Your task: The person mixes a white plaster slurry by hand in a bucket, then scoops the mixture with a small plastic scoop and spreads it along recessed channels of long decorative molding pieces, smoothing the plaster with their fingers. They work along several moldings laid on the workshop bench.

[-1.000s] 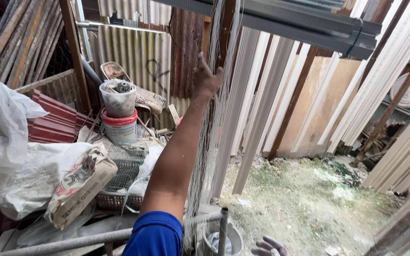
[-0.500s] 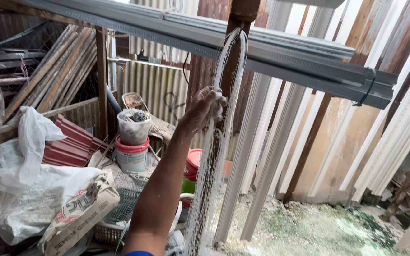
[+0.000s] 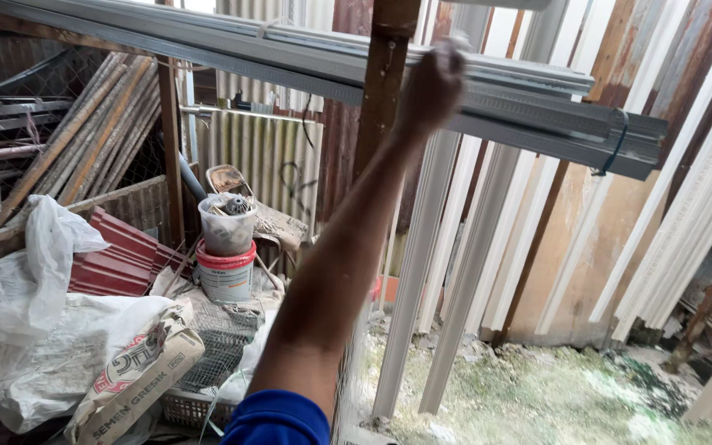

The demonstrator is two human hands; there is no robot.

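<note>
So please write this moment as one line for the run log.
left hand: raised, gripping bundle of metal channels | right hand: not in view | wooden post: beside the hand

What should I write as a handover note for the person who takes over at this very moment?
Left hand: not in view.
Right hand: raised overhead, fingers closed against the bundle of grey metal channels, beside the wooden post.
The bundle lies level up high, tied with a dark strap near its right end.
Done: hand is on the bundle.
Left: the bundle is not yet lowered. White profiles lean below it.
</note>
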